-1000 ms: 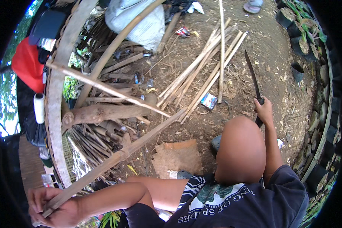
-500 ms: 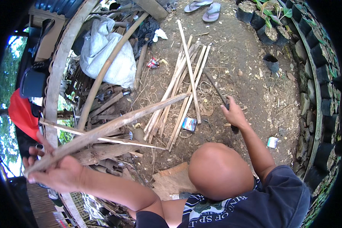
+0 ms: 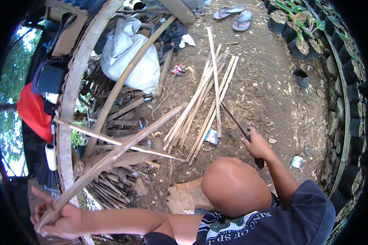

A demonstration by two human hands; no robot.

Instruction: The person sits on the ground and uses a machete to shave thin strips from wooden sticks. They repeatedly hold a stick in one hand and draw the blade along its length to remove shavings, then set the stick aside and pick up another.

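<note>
My left hand (image 3: 65, 220), at the lower left, grips the near end of a long rough wooden stick (image 3: 124, 149). The stick slants up toward the middle, its far end beside a pile of split wooden strips (image 3: 202, 96) on the ground. Right of that pile, my right hand (image 3: 258, 145) is closed round the dark handle of a long-bladed knife (image 3: 234, 118). Its thin, dark blade points up and left, with the tip by the strips. Beneath the held stick, a thinner strip (image 3: 98, 134) lies across a log (image 3: 129, 158).
A white sack (image 3: 129, 61) and scrap wood fill the upper left beside a slanting pole (image 3: 124, 77). Sandals (image 3: 242, 20) lie at the far side. Potted plants (image 3: 300, 32) and a stone edging (image 3: 333, 118) line the right. A cardboard piece (image 3: 188, 196) lies near me.
My left hand has moved down and toward me, drawing the stick's far end back from the strips. The knife tip has shifted nearer and toward the pile. The whole view has shifted slightly.
</note>
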